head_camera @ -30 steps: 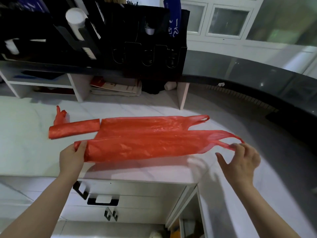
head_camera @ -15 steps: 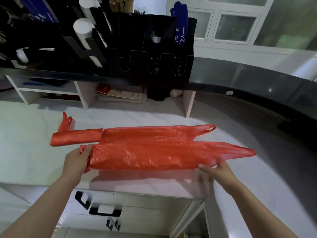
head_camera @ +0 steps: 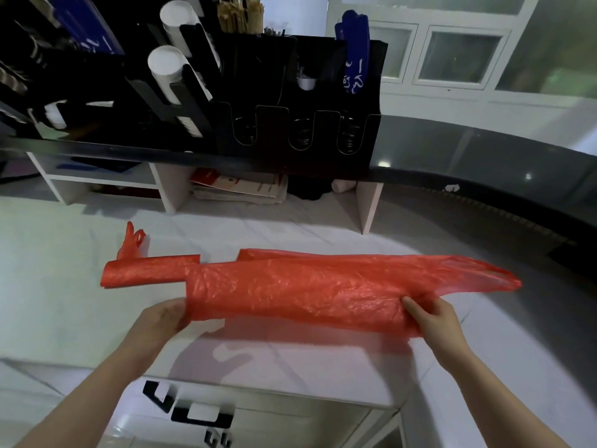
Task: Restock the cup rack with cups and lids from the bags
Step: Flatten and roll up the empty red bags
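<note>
White counter, red bag seemingly pinched between both hands' fingers

Two red plastic bags lie on the white counter: a long one near the front and a smaller rolled one to its left. Two hands are in view, left and right. Far left, two white cup stacks sit in the black rack, which shows three empty slots with springs.

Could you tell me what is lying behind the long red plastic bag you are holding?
A second, smaller rolled red plastic bag lies behind the long red plastic bag, its right end covered. Whatever else that bag overlaps stays hidden.
</note>
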Tool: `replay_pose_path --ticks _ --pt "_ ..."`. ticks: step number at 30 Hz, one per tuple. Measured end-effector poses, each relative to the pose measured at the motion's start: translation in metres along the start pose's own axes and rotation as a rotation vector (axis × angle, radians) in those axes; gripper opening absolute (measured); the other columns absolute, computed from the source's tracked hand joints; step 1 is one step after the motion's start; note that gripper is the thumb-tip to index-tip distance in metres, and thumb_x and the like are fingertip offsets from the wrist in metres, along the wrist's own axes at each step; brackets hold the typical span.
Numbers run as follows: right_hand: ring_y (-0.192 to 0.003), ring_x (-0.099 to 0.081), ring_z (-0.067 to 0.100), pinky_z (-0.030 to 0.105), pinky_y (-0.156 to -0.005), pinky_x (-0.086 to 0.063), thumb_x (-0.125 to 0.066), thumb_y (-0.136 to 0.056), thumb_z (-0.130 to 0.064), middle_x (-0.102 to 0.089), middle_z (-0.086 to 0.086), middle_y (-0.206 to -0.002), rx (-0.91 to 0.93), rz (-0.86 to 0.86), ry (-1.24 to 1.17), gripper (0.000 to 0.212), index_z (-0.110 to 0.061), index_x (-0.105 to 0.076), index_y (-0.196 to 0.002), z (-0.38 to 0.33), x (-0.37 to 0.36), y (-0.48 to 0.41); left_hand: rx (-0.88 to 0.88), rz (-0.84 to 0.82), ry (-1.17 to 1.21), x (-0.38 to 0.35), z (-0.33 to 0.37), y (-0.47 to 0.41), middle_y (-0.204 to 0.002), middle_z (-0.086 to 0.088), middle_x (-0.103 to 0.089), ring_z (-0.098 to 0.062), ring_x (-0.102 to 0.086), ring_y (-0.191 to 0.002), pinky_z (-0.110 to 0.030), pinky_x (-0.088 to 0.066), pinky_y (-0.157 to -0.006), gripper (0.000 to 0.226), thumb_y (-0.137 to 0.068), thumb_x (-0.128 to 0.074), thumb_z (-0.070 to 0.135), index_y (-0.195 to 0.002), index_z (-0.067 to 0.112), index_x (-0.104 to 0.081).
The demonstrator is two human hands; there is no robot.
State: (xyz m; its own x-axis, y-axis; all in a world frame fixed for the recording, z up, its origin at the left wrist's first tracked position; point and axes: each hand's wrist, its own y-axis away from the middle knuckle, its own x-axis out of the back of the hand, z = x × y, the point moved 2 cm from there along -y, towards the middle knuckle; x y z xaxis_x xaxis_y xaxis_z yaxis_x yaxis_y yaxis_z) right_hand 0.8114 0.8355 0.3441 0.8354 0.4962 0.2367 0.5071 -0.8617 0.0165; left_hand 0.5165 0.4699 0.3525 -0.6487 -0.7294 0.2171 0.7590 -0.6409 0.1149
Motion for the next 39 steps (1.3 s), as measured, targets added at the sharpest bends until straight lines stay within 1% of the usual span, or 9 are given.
replay_pose_path --ticks 2,6,9,14,16,19,27,33,39 --pt "-0.057 -0.06 0.022 0.037 -0.056 -0.048 -0.065 -0.089 -0.013 -0.065 0.008 -0.063 -0.033 -0.004 -0.004 0.01 -0.005 -0.064 -0.083 0.006 0.002 -0.003 0.012 -0.041 -0.153 -0.01 -0.004 0.002 -0.094 0.012 -0.074 -0.006 -0.068 -0.09 -0.023 -0.045 -0.079 0.015 -0.078 -0.071 0.047 -0.093 0.043 -0.073" --pt "-0.047 -0.053 0.018 0.031 -0.048 -0.043 -0.063 -0.091 -0.015 -0.059 0.003 -0.053 -0.053 0.029 0.029 0.017 -0.004 -0.06 -0.079 0.013 0.008 -0.009 -0.003 0.05 -0.206 -0.029 -0.006 -0.012 -0.078 0.002 -0.072 -0.018 -0.065 -0.073 -0.023 -0.046 -0.067 0.005 -0.084 -0.071 0.016 -0.087 0.018 -0.074" --pt "-0.036 -0.045 0.017 0.023 -0.036 -0.034 -0.063 -0.091 -0.018 -0.051 0.002 -0.043 -0.045 0.06 0.087 0.028 -0.002 -0.054 -0.07 0.013 0.012 -0.013 -0.047 0.176 -0.153 -0.037 -0.001 -0.03 -0.074 0.001 -0.072 -0.007 -0.067 -0.072 -0.01 -0.046 -0.064 0.008 -0.09 -0.06 0.005 -0.087 0.011 -0.066" --pt "-0.057 -0.056 0.03 0.031 -0.05 -0.041 -0.066 -0.088 -0.032 -0.064 0.017 -0.067 -0.026 0.173 0.209 0.034 0.0 -0.063 -0.08 0.018 0.018 -0.021 -0.042 0.22 -0.249 -0.049 -0.004 -0.057 -0.066 -0.001 -0.071 -0.017 -0.068 -0.065 -0.029 -0.051 -0.065 0.012 -0.09 -0.06 0.01 -0.082 0.019 -0.062" --pt "-0.063 -0.056 0.02 0.03 -0.055 -0.041 -0.062 -0.09 -0.037 -0.066 0.007 -0.068 -0.073 0.151 0.175 0.033 -0.007 -0.067 -0.076 0.021 0.019 -0.021 -0.022 0.244 -0.364 -0.053 -0.011 -0.066 -0.072 0.001 -0.07 -0.021 -0.066 -0.069 -0.035 -0.048 -0.066 0.012 -0.091 -0.06 0.016 -0.081 0.023 -0.06" --pt "-0.071 -0.062 0.002 0.022 -0.064 -0.045 -0.059 -0.092 -0.036 -0.07 -0.012 -0.073 -0.164 0.032 0.111 0.025 -0.018 -0.07 -0.078 0.03 0.02 -0.015 0.043 0.263 -0.374 -0.059 -0.018 -0.068 -0.077 0.0 -0.068 -0.02 -0.064 -0.071 -0.033 -0.046 -0.064 0.01 -0.092 -0.059 0.025 -0.082 0.027 -0.057" --pt "-0.058 -0.061 0.017 0.029 -0.054 -0.04 -0.066 -0.088 -0.029 -0.065 -0.001 -0.059 -0.113 0.094 0.445 0.028 -0.014 -0.063 -0.065 0.044 0.023 -0.02 0.099 -0.018 -0.287 -0.063 -0.019 -0.051 -0.07 0.008 -0.072 -0.003 -0.065 -0.063 -0.011 -0.046 -0.057 0.01 -0.081 -0.073 0.018 -0.072 0.016 -0.07" --pt "-0.06 -0.056 0.025 0.033 -0.056 -0.034 -0.065 -0.088 -0.034 -0.06 0.003 -0.06 -0.127 0.123 0.63 0.035 -0.008 -0.057 -0.066 0.047 0.023 -0.028 0.076 0.166 -0.223 -0.066 -0.019 -0.055 -0.061 0.001 -0.067 -0.011 -0.059 -0.058 -0.011 -0.041 -0.053 0.021 -0.088 -0.064 0.011 -0.068 0.013 -0.065" --pt "-0.076 -0.061 0.036 0.034 -0.062 -0.036 -0.063 -0.089 -0.033 -0.064 0.014 -0.072 -0.137 0.18 0.639 0.036 -0.015 -0.052 -0.061 0.052 0.024 -0.027 0.046 0.205 -0.547 -0.073 -0.024 -0.056 -0.071 0.006 -0.067 -0.011 -0.06 -0.064 -0.024 -0.04 -0.055 0.015 -0.092 -0.059 0.025 -0.077 0.025 -0.06"
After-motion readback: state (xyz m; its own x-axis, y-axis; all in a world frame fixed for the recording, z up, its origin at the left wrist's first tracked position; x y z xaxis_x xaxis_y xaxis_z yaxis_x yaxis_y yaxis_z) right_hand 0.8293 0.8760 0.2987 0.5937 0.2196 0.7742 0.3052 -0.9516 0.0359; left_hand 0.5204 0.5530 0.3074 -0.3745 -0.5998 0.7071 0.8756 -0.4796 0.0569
